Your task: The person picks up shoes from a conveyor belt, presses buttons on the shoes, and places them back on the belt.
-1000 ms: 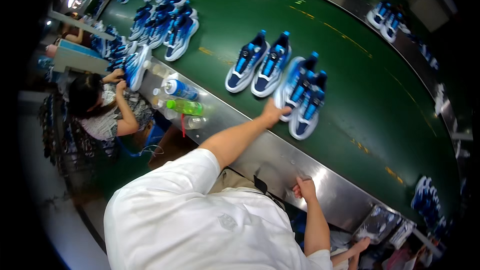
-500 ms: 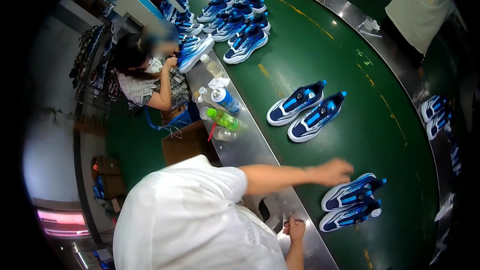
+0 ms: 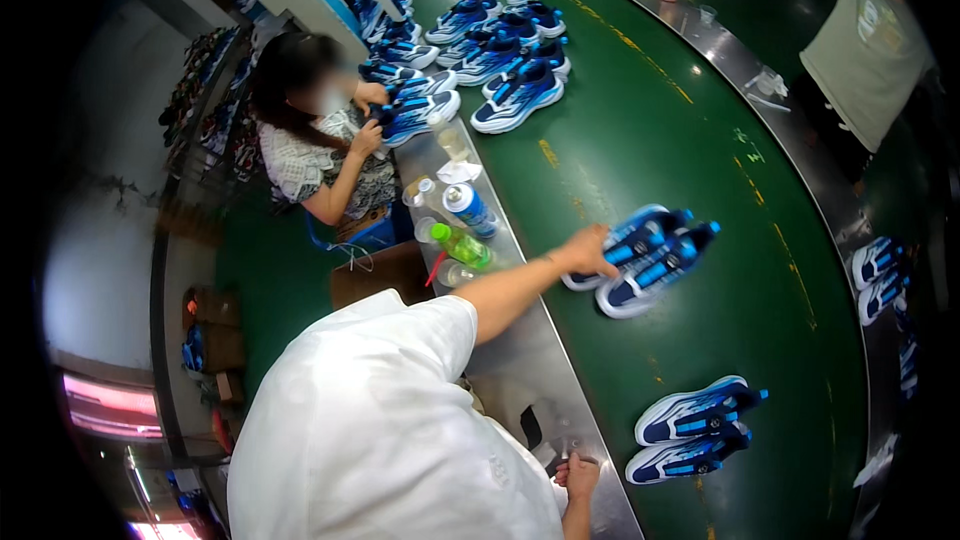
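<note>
A pair of blue, navy and white sneakers (image 3: 665,265) stands on the green belt, slightly blurred. My left hand (image 3: 585,252) reaches across to the nearer shoe of this pair, its thumb and fingers around the front part. Some of that shoe's toe is hidden by the hand. Lower on the belt rests a second, similar pair of sneakers (image 3: 690,428), untouched. My right hand (image 3: 578,475) is closed near the metal table edge, fingers curled together. Whatever it holds, if anything, is too small to make out. A dark strip (image 3: 530,427) lies near it.
Along the metal ledge (image 3: 510,315) stand a green-capped bottle (image 3: 460,245), a blue and white spray can (image 3: 470,210) and clear bottles. A co-worker (image 3: 320,130) sits beyond, handling a shoe. Several sneakers (image 3: 490,55) crowd the far belt. Another person (image 3: 870,50) stands across.
My left hand has moved from above the lower pair up and left to the upper pair, and now grips a shoe there. My right hand stays closed by the table edge.
</note>
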`<state>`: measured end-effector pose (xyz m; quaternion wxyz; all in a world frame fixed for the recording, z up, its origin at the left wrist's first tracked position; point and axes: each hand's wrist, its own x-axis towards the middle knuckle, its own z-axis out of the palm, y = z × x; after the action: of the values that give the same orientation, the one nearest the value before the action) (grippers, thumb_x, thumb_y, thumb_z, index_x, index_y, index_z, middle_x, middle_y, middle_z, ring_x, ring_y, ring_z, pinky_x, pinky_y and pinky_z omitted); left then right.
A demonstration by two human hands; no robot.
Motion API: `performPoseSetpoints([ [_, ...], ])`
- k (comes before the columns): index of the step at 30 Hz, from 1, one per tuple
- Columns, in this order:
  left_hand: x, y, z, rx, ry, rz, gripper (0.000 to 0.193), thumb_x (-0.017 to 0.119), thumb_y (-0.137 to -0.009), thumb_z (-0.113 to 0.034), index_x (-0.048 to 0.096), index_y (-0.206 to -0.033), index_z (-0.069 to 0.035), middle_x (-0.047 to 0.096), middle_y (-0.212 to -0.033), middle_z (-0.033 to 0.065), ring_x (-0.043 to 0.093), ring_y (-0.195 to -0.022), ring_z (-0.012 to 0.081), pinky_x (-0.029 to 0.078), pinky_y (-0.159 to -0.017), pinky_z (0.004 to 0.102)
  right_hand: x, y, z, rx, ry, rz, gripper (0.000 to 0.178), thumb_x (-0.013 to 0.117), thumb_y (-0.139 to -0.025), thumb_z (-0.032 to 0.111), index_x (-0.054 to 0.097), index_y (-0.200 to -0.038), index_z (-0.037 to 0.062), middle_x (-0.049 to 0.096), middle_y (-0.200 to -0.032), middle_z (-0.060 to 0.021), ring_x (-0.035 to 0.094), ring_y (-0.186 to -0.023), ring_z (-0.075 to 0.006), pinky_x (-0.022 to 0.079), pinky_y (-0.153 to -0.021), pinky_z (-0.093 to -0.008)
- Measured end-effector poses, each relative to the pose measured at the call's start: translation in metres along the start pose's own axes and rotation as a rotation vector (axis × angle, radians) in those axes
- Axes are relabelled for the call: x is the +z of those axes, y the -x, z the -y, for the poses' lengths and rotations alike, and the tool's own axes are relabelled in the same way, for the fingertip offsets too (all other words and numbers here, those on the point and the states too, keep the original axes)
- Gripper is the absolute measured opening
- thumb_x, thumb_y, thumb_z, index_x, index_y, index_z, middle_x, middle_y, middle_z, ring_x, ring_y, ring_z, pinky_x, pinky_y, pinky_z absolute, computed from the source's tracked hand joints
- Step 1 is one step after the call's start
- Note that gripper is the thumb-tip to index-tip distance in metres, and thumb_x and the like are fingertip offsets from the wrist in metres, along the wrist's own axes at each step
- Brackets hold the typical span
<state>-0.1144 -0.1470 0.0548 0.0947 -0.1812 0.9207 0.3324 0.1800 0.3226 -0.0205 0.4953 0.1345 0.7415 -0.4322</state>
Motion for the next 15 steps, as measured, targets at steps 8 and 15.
performPoseSetpoints([
  [8,0.044,0.035,-0.092,-0.213,-0.097,0.375,0.1,0.073,-0.084,-0.067,0.05,-0.145,0.009,0.043,-0.156,0.0341,0.042,-0.145,0.0482,0.031,-0.12,0.0634,-0.014,0.01,0.021,-0.36,0.289,0.072,0.059,0.048,-0.105,0.042,0.073,-0.069,0.0021,0.066,-0.055,-0.0076,0.063,-0.046,-0.0182,0.052,-0.049,-0.0343],
  [15,0.049,0.125,-0.178,0.448,0.243,-0.025,0.038,0.079,-0.088,-0.028,0.072,-0.108,0.004,0.072,-0.098,0.0256,0.071,-0.093,0.0413,0.056,-0.081,0.0461,-0.022,0.032,0.092,-0.034,-0.034,0.066,0.048,0.057,-0.1,0.034,0.072,-0.069,-0.0002,0.069,-0.06,-0.0111,0.068,-0.049,-0.0192,0.053,-0.049,-0.0345],
])
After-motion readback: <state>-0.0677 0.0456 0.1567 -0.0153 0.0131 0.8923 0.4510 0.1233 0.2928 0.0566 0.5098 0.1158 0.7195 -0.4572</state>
